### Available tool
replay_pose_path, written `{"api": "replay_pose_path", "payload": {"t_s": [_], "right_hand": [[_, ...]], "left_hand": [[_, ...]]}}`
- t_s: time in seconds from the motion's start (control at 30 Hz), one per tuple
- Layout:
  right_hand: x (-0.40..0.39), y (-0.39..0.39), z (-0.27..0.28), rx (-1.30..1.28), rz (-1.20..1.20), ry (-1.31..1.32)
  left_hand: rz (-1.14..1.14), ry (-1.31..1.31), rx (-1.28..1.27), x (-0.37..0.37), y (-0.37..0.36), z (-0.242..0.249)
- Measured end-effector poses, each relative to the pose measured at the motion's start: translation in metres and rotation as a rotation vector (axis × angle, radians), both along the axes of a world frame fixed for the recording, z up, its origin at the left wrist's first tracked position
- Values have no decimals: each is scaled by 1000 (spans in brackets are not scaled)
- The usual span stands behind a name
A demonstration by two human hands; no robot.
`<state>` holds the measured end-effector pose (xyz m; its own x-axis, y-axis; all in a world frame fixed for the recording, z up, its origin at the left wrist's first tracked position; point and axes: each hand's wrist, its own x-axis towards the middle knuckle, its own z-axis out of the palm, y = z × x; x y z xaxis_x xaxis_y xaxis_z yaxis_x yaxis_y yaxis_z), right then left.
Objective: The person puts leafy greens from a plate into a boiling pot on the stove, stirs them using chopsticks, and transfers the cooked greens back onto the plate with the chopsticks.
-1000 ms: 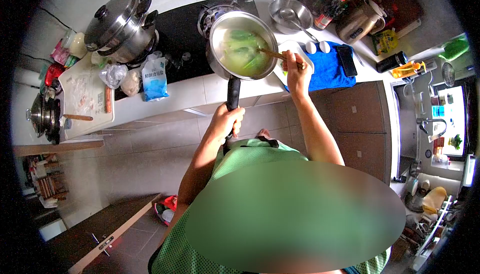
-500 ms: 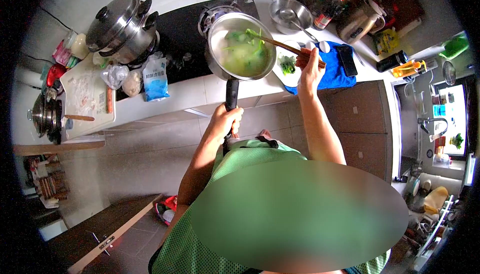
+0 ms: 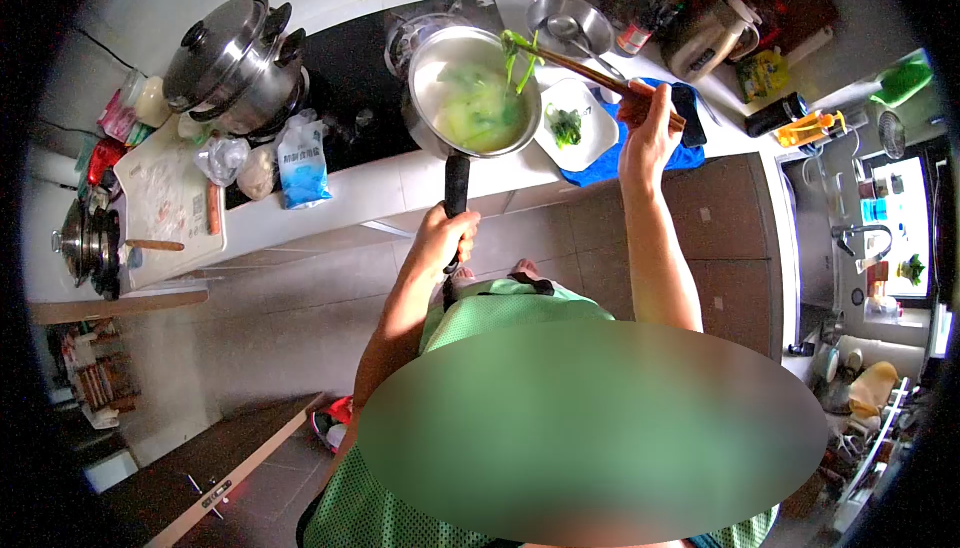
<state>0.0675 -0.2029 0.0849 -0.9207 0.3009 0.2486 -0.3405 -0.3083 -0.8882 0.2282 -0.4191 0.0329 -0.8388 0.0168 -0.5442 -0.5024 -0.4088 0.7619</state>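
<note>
My left hand (image 3: 446, 238) is wrapped round the black handle of a saucepan (image 3: 411, 113). The pan holds pale, cloudy soup (image 3: 478, 113) with green leaves in it. Pinched in my right hand (image 3: 648, 128) is a pair of chopsticks (image 3: 585, 72). Their tips grip a clump of leafy greens (image 3: 519, 60) over the pan's right rim, with stems hanging down. To the right of the pan lies a white plate (image 3: 598, 130) with some cooked greens (image 3: 565, 128) on it. A blue cloth (image 3: 685, 156) lies beside and partly under the plate.
A black gas stove (image 3: 345, 58) sits behind the pan, with a large steel pot (image 3: 225, 63) on its left. A salt bag (image 3: 303, 163) and a cutting board (image 3: 165, 188) lie further left. A steel bowl with a ladle (image 3: 570, 23), bottles (image 3: 640, 28) and a kettle (image 3: 712, 38) stand at the back right.
My right hand has moved to the right, and the chopsticks have lifted the greens from inside the pan to its right rim. More of the plate now shows.
</note>
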Motion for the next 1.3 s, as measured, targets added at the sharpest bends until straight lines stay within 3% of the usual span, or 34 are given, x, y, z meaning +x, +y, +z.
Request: {"api": "replay_pose_path", "payload": {"t_s": [0.27,0.47,0.57,0.7,0.8,0.93,1.03,1.17,1.3], "right_hand": [[4,35,10,78,-111,44],[11,62,-21,203,-169,-50],[7,62,-43,218,-81,-147],[-1,59,-44,650,151,-292],[4,56,-5,714,170,-196],[3,56,31,606,261,-181],[5,48,44,629,515,-154],[13,13,51,893,753,-114],[21,-10,42,1296,688,369]], "left_hand": [[-3,1,-46,-2,-2,-6],[-15,-6,-19,0,-4,-4],[-15,1,-20,1,-4,-1],[-14,-17,-29,3,-4,3],[7,-11,-14,5,-3,3],[11,-16,7,8,-3,2],[-11,-7,-6,8,-2,5],[-5,-5,13,11,-2,6],[-33,9,-11,12,-3,4]]}}
